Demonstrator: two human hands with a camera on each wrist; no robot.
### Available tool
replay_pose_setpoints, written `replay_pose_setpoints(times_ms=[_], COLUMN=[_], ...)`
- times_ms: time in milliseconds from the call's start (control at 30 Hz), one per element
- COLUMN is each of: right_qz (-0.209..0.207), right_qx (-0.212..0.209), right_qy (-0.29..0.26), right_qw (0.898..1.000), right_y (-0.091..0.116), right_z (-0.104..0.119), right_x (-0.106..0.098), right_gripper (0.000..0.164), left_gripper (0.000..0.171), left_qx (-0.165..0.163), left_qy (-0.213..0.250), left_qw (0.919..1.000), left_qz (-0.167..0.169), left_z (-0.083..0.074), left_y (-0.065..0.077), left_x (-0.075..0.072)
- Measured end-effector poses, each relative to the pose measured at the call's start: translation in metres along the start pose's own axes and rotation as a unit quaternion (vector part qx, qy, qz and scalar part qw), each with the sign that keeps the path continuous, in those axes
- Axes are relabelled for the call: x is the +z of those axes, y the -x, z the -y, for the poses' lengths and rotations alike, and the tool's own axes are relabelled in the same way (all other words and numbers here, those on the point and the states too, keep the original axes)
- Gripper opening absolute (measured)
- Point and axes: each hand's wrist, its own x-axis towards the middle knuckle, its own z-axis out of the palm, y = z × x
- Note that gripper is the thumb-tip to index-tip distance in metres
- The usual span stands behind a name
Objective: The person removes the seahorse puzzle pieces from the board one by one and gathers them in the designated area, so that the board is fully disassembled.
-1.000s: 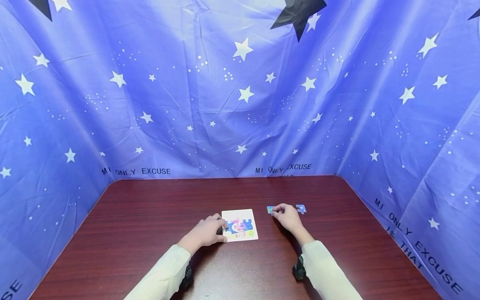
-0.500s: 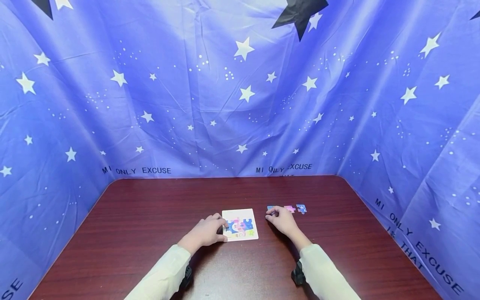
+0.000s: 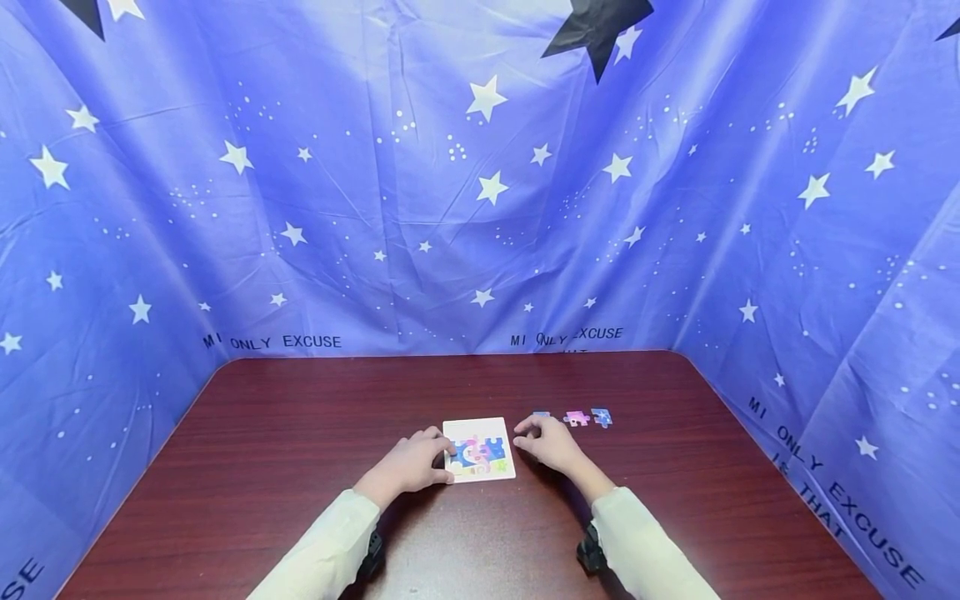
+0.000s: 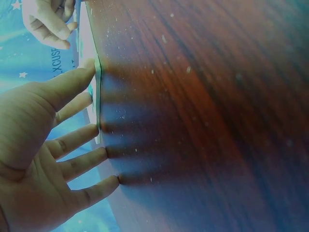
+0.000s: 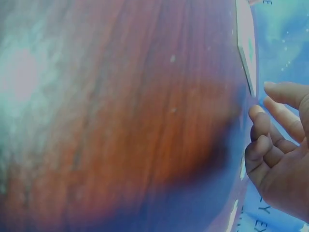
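Note:
A square white puzzle board [image 3: 474,427] with a blue and pink picture lies on the table. Along its left edge rests my left hand [image 3: 405,462]. The left wrist view shows the thumb and fingers spread fairly straight, with some fingertips [image 4: 95,129] right at the board's edge. My right hand [image 3: 553,444] is just off the board's right side, fingers loosely bent. In the right wrist view a gap shows between the thumb and nearest finger, with no piece visible there. Behind this hand lies a blue puzzle piece [image 3: 542,413], partly hidden.
Further right on the table are a pink puzzle piece [image 3: 576,418] and another blue puzzle piece [image 3: 602,417]. The dark red wooden table [image 3: 315,400] ends at a blue star-printed curtain [image 3: 420,208] on three sides.
My right hand has moved left and slightly toward me, from over the puzzle pieces to beside the board, uncovering the pink piece. My left hand has stayed at the board.

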Motion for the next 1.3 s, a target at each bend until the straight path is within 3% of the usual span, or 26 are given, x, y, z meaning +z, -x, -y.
replay_pose_setpoints(times_ms=[400,767,1300], right_qz=[0.07,0.082,0.094], right_qx=[-0.025,-0.026,-0.032], right_qy=[-0.002,0.002,0.007], right_qw=[0.997,0.996,0.995], right_y=[0.001,-0.004,-0.004], right_z=[0.012,0.011,0.013], right_x=[0.006,0.009,0.008], right_gripper=[0.021,0.025,0.025], left_gripper=[0.034,0.034,0.032], left_qx=[-0.006,-0.004,0.035], left_qy=[0.001,-0.002,-0.046], left_qw=[1.0,1.0,0.9982], left_qz=[0.004,-0.004,-0.014], left_z=[0.0,0.0,-0.013], left_y=[0.001,0.0,-0.01], left_x=[0.002,0.002,0.008])
